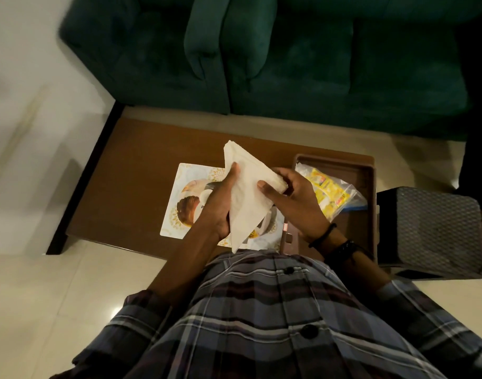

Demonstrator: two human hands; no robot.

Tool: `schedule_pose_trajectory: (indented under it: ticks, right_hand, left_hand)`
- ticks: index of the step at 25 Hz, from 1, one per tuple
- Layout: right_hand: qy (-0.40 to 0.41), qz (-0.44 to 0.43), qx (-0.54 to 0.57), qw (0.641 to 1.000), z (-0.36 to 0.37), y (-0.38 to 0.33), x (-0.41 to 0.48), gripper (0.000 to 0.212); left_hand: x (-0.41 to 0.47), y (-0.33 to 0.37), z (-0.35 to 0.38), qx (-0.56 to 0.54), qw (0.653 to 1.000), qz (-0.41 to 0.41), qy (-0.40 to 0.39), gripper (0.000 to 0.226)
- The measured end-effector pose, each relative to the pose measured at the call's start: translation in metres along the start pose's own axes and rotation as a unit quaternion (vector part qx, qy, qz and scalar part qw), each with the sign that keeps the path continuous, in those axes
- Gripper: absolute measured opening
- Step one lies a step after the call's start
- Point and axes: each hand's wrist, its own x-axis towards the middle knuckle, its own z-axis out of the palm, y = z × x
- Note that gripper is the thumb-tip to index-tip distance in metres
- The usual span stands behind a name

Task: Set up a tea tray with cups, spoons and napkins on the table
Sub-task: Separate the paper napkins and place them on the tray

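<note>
A white napkin [245,192], folded into a triangle, is held in the air above the low brown table [130,170]. My left hand [219,206] grips its left edge from below, thumb on top. My right hand [294,201] pinches its right corner. Under the napkin lies a white printed tray or mat [183,203] with a picture of cups on it, partly hidden by my hands. To the right stands a brown plastic tray [368,170] holding a clear bag of yellow sachets [330,191].
A dark green sofa [289,56] runs along the far side of the table. A dark woven stool [436,231] stands at the right end. The floor is pale glossy tile. My checked shirt fills the bottom of the view.
</note>
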Motion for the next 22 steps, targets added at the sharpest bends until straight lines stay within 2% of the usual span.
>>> schedule_pose_trajectory:
  ticks: [3,6,11,16,20,22]
  right_hand:
    - [0.072,-0.097,-0.128,0.984,-0.001,-0.004,-0.002,0.042]
    - [0.040,-0.156,-0.180,0.970,0.003,-0.010,-0.003,0.032]
    - [0.033,-0.120,-0.131,0.983,0.006,-0.011,0.001,0.031]
    - [0.022,-0.110,-0.084,0.990,0.004,-0.013,0.003,0.024]
    - [0.040,-0.107,-0.089,0.989,0.001,-0.012,0.005,0.024]
    - [0.072,-0.128,-0.142,0.979,0.002,-0.012,0.002,0.026]
  left_hand:
    - [-0.006,0.000,0.004,0.017,0.999,0.031,0.036,0.028]
    - [-0.011,-0.001,0.007,0.022,0.999,0.032,0.027,0.036]
    - [-0.016,-0.004,0.007,0.017,0.998,0.053,-0.018,0.028]
    - [-0.020,-0.005,0.008,-0.002,0.996,0.083,-0.028,0.036]
    - [-0.021,-0.006,0.009,0.005,0.997,0.071,-0.041,0.034]
    - [-0.026,-0.006,0.014,0.010,0.996,0.087,-0.029,0.026]
